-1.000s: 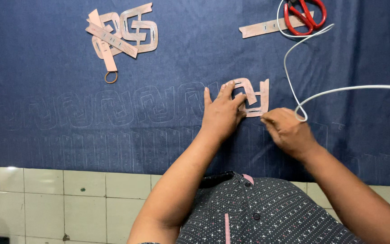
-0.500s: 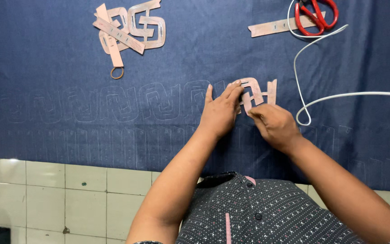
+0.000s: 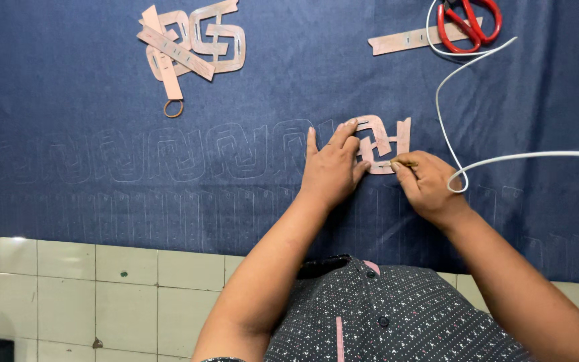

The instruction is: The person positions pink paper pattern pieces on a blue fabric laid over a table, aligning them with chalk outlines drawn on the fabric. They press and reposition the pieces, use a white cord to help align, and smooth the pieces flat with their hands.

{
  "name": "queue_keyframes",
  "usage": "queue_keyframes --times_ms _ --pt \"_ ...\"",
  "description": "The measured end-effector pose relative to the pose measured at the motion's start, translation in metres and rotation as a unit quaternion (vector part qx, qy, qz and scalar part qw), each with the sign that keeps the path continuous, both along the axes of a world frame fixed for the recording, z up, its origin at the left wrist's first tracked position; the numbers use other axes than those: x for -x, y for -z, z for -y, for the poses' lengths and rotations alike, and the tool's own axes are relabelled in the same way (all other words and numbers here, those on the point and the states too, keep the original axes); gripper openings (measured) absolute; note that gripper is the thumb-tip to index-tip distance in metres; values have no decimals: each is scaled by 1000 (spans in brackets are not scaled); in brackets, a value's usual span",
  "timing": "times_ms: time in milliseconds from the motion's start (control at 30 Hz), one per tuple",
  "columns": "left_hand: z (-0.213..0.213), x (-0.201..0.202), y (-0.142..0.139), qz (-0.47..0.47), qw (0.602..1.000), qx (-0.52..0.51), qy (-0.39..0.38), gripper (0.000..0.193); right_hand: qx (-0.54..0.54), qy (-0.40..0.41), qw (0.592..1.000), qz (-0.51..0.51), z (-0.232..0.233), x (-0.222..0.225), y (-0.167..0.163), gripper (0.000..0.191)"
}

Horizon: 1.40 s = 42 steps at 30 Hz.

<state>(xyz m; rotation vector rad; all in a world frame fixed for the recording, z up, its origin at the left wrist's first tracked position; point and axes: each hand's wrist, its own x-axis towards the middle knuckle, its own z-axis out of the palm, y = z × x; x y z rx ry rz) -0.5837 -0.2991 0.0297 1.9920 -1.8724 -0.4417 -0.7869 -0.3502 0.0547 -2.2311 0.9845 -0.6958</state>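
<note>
Pink cardboard stencil point(image 3: 384, 144) lying flat on dark blue denim cloth point(image 3: 68, 100), right of a row of faint chalk outlines point(image 3: 169, 157). Left hand point(image 3: 333, 167) pressed on its left edge, fingers spread flat, gripping nothing. Right hand point(image 3: 427, 184) at its lower edge, fingers pinched on a small marking tool point(image 3: 397, 163). Farther up: spare stencils point(image 3: 192, 40), red scissors point(image 3: 467, 23), white cord point(image 3: 477, 64).

The pinkish cut-out stencil point(image 3: 384, 144) lay flat on the dark blue cloth point(image 3: 88, 100), a thin marking tool point(image 3: 397, 163) at its lower edge.
</note>
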Motion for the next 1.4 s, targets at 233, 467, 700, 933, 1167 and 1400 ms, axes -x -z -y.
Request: queue_keyframes --times_ms 233,467,700,933,1167,1400 --pt "1 6 0 26 999 19 -11 43 32 6 999 -42 1 8 -5 12" --pt "1 5 -2 -23 999 -6 -22 39 -46 58 997 -2 13 -12 -5 20" --pt "2 4 -6 -31 999 -21 -26 40 -86 57 994 25 48 -49 3 20" --pt "2 5 -7 -21 999 7 -31 39 -2 13 1000 14 56 -55 9 16" --pt "4 7 -18 7 999 -26 -39 51 -1 -5 992 125 62 -42 14 14" --pt "22 15 -36 9 995 -54 -85 86 -421 -7 903 -82 65 18 31 28"
